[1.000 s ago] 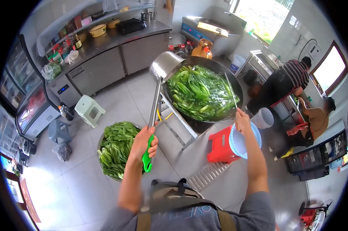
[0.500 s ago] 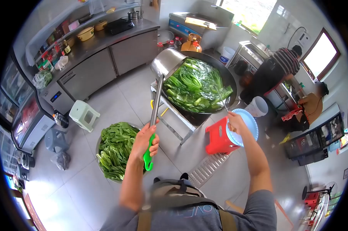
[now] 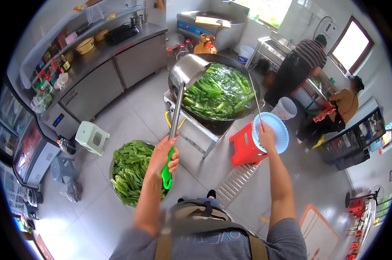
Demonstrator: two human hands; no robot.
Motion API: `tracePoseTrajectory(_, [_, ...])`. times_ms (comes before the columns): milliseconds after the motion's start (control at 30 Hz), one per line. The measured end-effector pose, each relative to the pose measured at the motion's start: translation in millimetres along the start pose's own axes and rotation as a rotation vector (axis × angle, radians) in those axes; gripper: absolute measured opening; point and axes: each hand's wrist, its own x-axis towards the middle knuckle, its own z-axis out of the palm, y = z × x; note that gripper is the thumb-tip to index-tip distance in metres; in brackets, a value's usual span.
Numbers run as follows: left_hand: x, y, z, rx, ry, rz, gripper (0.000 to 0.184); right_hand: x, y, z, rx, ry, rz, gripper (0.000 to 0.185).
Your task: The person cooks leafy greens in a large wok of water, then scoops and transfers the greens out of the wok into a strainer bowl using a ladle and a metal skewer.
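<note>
My left hand (image 3: pixel 163 158) is wrapped round the green handle of a big metal ladle (image 3: pixel 191 69). The ladle's deep bowl hangs tilted over the left rim of a wide dark wok (image 3: pixel 256 82). Leafy greens (image 3: pixel 213 89) lie in the wok, partly under greenish water. In my closed right hand (image 3: pixel 266 133) are long thin chopsticks (image 3: pixel 254 91), though I cannot tell whether one or two sticks show. They point up across the wok's right side. Just under this hand is a light-blue plastic basin (image 3: pixel 277 132) on a red stool (image 3: pixel 241 145).
A metal stand (image 3: pixel 209 138) carries the wok. On the floor to the left stands a large bowl of raw greens (image 3: pixel 133 173). A pale green stool (image 3: pixel 92 136) is beyond it. Two people (image 3: pixel 306 60) work at the right-hand counter. A white bucket (image 3: pixel 286 108) stands near the wok.
The chopsticks have swung from the greens toward the wok's right edge, with my right hand slightly lower. More water shows among the greens. My left hand keeps its hold on the ladle.
</note>
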Motion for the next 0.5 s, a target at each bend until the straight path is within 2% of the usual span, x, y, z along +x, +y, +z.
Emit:
tracePoseTrajectory(33, [0, 0, 0, 0.008, 0.0, -0.009, 0.033, -7, -18, -2, -0.048, 0.029, -0.041, 0.039])
tracePoseTrajectory(100, [-1, 0, -3, 0.011, 0.011, -0.03, 0.033, -42, -57, -11, 0.174, 0.004, 0.106, 0.039])
tracePoseTrajectory(200, [-3, -1, -13, -0.038, -0.028, -0.067, 0.033, -76, -66, -28, 0.279, -0.115, 0.301, 0.04])
tracePoseTrajectory(267, [-4, 3, -14, -0.011, -0.001, -0.058, 0.033, -91, -71, -28, 0.285, -0.175, 0.358, 0.041])
tracePoseTrajectory(400, [-3, 5, -17, -0.037, 0.008, -0.041, 0.033, -87, -77, -27, 0.28, -0.325, 0.394, 0.032])
tracePoseTrajectory(500, [-3, 6, -18, -0.021, 0.006, -0.039, 0.033, -69, -91, -34, 0.271, -0.459, 0.5, 0.032])
